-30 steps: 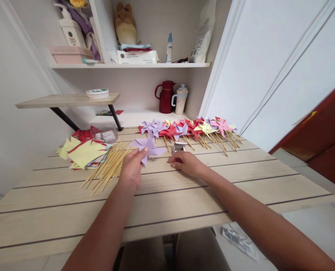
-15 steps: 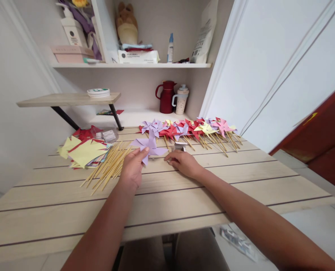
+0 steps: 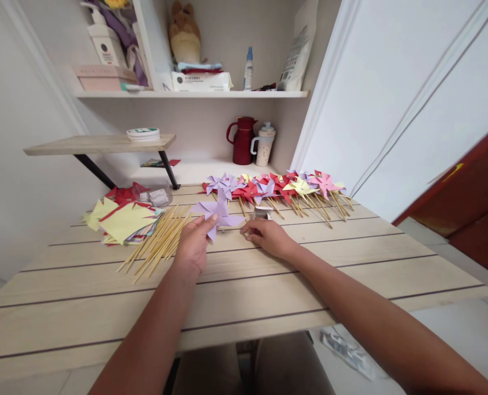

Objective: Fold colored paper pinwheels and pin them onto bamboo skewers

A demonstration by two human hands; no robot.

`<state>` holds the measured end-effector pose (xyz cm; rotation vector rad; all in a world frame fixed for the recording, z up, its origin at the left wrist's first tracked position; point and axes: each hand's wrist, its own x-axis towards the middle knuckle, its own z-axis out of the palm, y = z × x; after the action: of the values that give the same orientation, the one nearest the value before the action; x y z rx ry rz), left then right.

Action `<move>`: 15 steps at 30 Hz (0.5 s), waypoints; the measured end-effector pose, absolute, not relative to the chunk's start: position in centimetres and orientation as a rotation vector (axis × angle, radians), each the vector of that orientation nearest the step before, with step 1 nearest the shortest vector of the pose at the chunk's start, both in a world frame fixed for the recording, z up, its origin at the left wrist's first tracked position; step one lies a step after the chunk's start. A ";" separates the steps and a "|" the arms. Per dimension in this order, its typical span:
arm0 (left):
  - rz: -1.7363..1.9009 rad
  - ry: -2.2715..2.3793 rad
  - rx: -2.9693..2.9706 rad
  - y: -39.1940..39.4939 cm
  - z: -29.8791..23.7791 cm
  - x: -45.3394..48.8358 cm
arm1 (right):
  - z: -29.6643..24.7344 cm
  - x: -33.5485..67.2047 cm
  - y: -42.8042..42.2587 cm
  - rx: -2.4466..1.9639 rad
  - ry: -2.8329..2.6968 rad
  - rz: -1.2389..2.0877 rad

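My left hand (image 3: 193, 241) pinches a purple paper pinwheel (image 3: 224, 217) at its centre, the thumb lying on top. No stick shows on this pinwheel. To its right, my right hand (image 3: 266, 236) rests low over the table with its fingers curled together; whatever is between the fingertips is too small or hidden to make out. Just behind that hand stands a small open grey box (image 3: 263, 210), partly covered by the knuckles. Loose wooden sticks (image 3: 155, 247) lie beside my left hand, and cut yellow paper sheets (image 3: 127, 224) are stacked beyond them.
Finished pinwheels on sticks (image 3: 250, 192) lie in a row at the table's back. A clear plastic box (image 3: 158, 197) sits behind the papers, near a raised wooden stand (image 3: 99, 145). A red jug (image 3: 244, 141) and a cup (image 3: 264, 145) stand at the wall.
Hardly anything differs. My right hand has shifted very slightly near the small grey box, while my left hand keeps the purple pinwheel in the same place.
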<state>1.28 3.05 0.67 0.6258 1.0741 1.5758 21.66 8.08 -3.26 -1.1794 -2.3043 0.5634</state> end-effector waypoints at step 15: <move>1.575 1.057 0.599 3.0 0.8 1.4 | -3.1 21.6 8.0 -1.180 -2.288 0.614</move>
<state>1.39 2.96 0.79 0.5987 1.0574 1.5754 21.64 8.04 -3.12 -1.1801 -2.2875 0.6141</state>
